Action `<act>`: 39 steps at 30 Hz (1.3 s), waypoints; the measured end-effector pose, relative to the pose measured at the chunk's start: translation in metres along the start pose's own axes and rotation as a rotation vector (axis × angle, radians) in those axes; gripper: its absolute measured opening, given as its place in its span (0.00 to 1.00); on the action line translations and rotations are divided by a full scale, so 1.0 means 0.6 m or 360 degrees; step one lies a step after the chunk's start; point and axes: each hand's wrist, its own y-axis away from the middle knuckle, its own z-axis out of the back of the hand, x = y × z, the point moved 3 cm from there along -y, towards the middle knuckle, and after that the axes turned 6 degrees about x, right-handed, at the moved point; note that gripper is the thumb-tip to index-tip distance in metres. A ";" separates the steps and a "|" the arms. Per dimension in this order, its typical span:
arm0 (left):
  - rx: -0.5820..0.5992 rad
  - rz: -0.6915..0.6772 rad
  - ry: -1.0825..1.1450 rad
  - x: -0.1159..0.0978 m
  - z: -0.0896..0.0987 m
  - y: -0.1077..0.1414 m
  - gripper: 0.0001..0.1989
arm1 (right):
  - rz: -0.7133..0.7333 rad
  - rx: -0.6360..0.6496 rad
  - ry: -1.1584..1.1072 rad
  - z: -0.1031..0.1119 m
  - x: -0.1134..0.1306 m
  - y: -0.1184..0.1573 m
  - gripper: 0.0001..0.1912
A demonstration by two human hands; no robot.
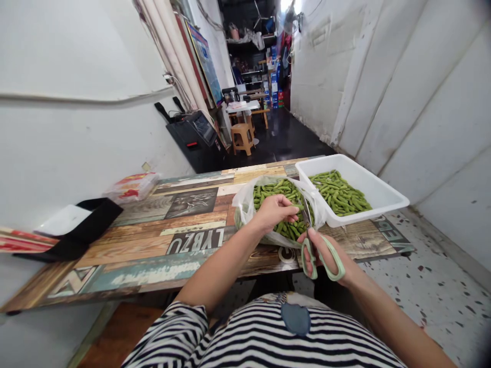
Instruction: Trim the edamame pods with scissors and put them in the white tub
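A striped shirt (264,332) is nearest, its wearer facing the near edge of a wood-patterned table (203,202). The left hand (276,210) reaches over an open plastic bag (241,200) filled with green pods. Its thumb and forefinger are pinched together around 1 pod (298,207), the other fingers loosely curled. That pod is above the bag's contents, at the right of the hand; its long axis seems to run roughly left to right, with the free end to the right, beside the blades. Such a fingertip grip probably leaves that end exposed.

The right hand (326,249) is closed around a pair of scissors (308,224), with thumb and fingers at the 2 pale green loops. The loops are spread, so the blades are probably partly open, though I cannot tell how wide. The scissors' long axis runs from near right to far left, tips pointing at the bag, which likely keeps the cutting edges close to the left fingertips.

The bag's mouth faces up, presumably for easy picking. A white tray (383,197) lies just to the right, its long axis running far left to near right; loose pods (339,194) fill its left part, perhaps because that side is nearest the hands.
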 end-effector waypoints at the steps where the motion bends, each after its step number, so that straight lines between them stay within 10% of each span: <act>1: -0.0014 0.0018 -0.0002 0.000 -0.001 0.000 0.08 | -0.0022 -0.0030 -0.0019 0.001 -0.001 0.000 0.25; 8: -0.0269 -0.0119 0.0203 -0.007 0.018 -0.028 0.09 | -0.0089 -0.0006 -0.0193 0.020 -0.004 0.009 0.24; 19: -0.0086 -0.0224 -0.1862 0.022 -0.030 -0.069 0.08 | 0.0025 -0.0039 -0.0103 0.046 -0.008 0.025 0.25; 29: -0.0101 -0.0289 -0.2016 0.026 -0.043 -0.076 0.07 | 0.0021 -0.0061 0.0032 0.039 -0.014 0.020 0.24; 39: 0.0128 -0.0297 -0.1310 0.007 0.005 -0.041 0.16 | -0.0056 -0.0105 0.0638 0.044 -0.010 0.014 0.25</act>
